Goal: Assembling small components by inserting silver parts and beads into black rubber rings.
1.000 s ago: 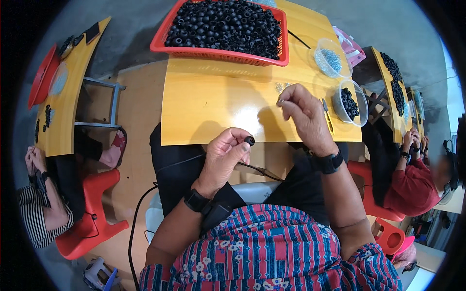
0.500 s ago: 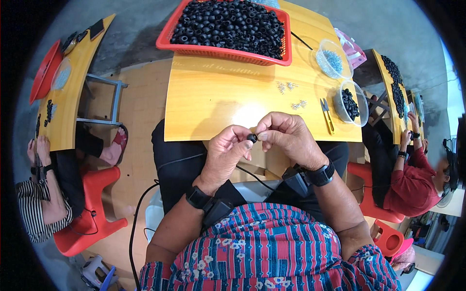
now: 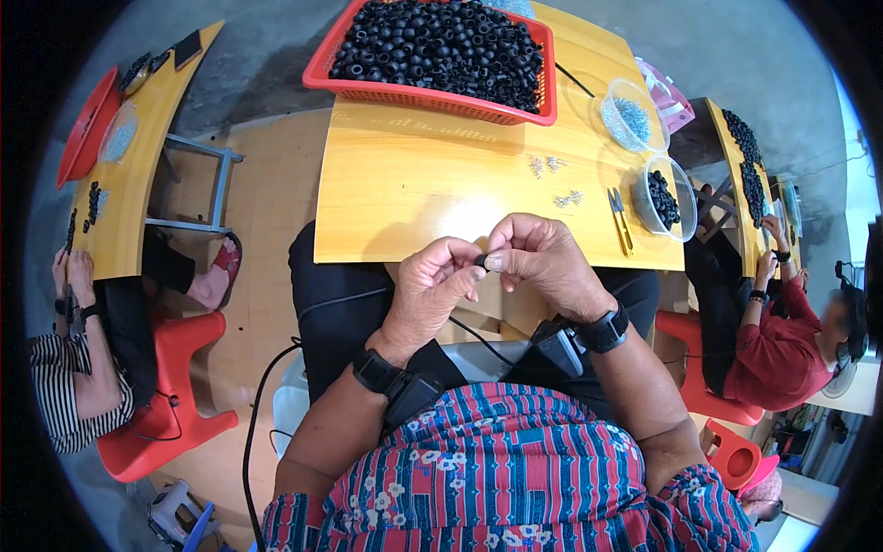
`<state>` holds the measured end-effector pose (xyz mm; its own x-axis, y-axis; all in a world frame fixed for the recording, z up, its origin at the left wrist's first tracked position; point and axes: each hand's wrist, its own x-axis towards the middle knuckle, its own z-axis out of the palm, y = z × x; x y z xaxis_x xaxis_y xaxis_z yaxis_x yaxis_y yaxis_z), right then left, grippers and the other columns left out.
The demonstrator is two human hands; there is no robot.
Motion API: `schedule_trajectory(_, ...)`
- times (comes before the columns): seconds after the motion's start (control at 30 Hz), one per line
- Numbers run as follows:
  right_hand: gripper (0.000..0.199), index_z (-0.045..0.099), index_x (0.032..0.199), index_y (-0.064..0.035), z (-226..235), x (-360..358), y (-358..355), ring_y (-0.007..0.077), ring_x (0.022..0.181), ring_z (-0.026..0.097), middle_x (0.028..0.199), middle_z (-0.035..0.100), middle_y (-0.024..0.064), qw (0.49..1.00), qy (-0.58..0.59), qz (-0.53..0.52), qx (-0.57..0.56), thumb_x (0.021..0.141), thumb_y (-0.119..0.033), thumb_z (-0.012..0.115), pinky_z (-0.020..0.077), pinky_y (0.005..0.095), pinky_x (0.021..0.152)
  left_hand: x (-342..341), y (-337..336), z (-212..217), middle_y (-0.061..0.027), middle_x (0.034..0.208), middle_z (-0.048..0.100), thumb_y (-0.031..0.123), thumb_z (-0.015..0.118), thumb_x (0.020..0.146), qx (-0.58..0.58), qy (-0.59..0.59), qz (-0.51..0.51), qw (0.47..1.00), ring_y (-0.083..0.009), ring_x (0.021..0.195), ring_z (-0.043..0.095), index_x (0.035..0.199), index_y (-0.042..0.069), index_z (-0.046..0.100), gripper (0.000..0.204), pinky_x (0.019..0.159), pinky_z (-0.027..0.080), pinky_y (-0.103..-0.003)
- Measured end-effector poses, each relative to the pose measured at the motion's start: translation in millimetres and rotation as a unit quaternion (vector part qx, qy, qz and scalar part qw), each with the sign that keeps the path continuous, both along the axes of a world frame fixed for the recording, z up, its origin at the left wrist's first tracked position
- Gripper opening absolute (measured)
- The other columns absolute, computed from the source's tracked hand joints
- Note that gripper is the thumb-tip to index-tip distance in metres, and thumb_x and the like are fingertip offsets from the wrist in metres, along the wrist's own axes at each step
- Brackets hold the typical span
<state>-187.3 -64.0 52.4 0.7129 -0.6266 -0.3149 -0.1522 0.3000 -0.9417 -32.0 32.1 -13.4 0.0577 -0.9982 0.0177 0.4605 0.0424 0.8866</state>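
Just beyond my lap, at the near edge of the table, both hands meet over a small black rounded plastic part [image 3: 480,261]. My left hand [image 3: 426,290] pinches it between thumb and fingertips. From the other side, the thumb and forefinger of my right hand [image 3: 544,261] close on the same part and cover much of it. Whether a smaller piece is also between the right fingertips is hidden. Small piles of silvery metal pieces [image 3: 568,199] lie on the table ahead of my right hand.
A red basket [image 3: 414,97] heaped with black parts stands at the back of the yellow table [image 3: 395,184]. On the right are yellow-handled snips [image 3: 622,223], a tub of black parts [image 3: 664,198] and a tub of bluish pieces [image 3: 633,115]. People work at tables on both sides.
My right thumb and forefinger have moved onto the black part and now hide more of it. My left hand keeps its pinch. The view has shifted slightly.
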Motion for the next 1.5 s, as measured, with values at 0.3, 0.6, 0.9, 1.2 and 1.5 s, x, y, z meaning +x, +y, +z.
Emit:
schedule_trajectory(0.3, 0.019, 0.064, 0.106, -0.0019, 1.8, 2.7, 1.1, 0.0043, 0.068, 0.055, 0.085, 0.064, 0.0015, 0.999, -0.038, -0.004, 0.023, 0.088, -0.009, 0.064, 0.0476, 0.0200, 0.063, 1.5, 0.3, -10.0, -0.0016, 0.086, 0.059, 0.012, 0.062, 0.091, 0.020, 0.128, -0.002, 0.992, -0.0078, 0.068, 0.054, 0.106, 0.000, 0.058, 0.019, 0.066, 0.051, -0.026)
schedule_trajectory(0.6, 0.021, 0.068, 0.103, -0.0036, 5.7, 11.4, 1.8, 0.0110, 0.082, 0.059, 0.089, 0.063, 0.0044, 0.985, -0.026, 0.044, -0.166, 0.082, -0.004, 0.069, 0.0478, 0.0241, 0.077, 3.9, 1.0, -5.8, -0.0015, 0.084, 0.058, 0.014, 0.059, 0.093, 0.032, 0.152, -0.018, 0.988, -0.0085, 0.071, 0.055, 0.107, 0.001, 0.058, 0.019, 0.069, 0.050, -0.026)
schedule_trajectory(0.9, 0.015, 0.070, 0.096, -0.0029, 26.9, 25.5, -19.6, 0.0156, 0.082, 0.060, 0.086, 0.065, 0.0058, 0.963, -0.002, 0.053, -0.265, 0.081, -0.007, 0.070, 0.0478, 0.0280, 0.076, 7.8, -1.1, -5.1, -0.0014, 0.085, 0.055, 0.013, 0.060, 0.092, 0.009, 0.226, -0.031, 0.974, -0.0086, 0.072, 0.054, 0.106, 0.002, 0.055, 0.018, 0.070, 0.050, -0.026)
schedule_trajectory(1.2, 0.013, 0.068, 0.087, -0.0041, 47.4, 58.8, -107.2, 0.0320, 0.077, 0.063, 0.081, 0.063, 0.0143, 0.785, 0.164, -0.110, -0.587, 0.076, -0.002, 0.062, 0.0500, 0.0383, 0.068, 10.3, -2.2, -2.7, -0.0019, 0.082, 0.056, 0.011, 0.063, 0.090, 0.022, 0.202, -0.022, 0.979, -0.0102, 0.072, 0.054, 0.105, 0.005, 0.056, 0.018, 0.069, 0.049, -0.028)
schedule_trajectory(1.5, 0.018, 0.071, 0.089, -0.0068, 25.7, 87.9, -147.8, 0.0328, 0.084, 0.063, 0.085, 0.065, 0.0152, 0.744, 0.297, -0.060, -0.595, 0.071, -0.006, 0.068, 0.0502, 0.0411, 0.077, 12.0, -3.8, -0.3, -0.0018, 0.082, 0.056, 0.010, 0.063, 0.089, 0.025, 0.180, -0.029, 0.983, -0.0096, 0.070, 0.054, 0.101, 0.003, 0.057, 0.015, 0.069, 0.051, -0.028)
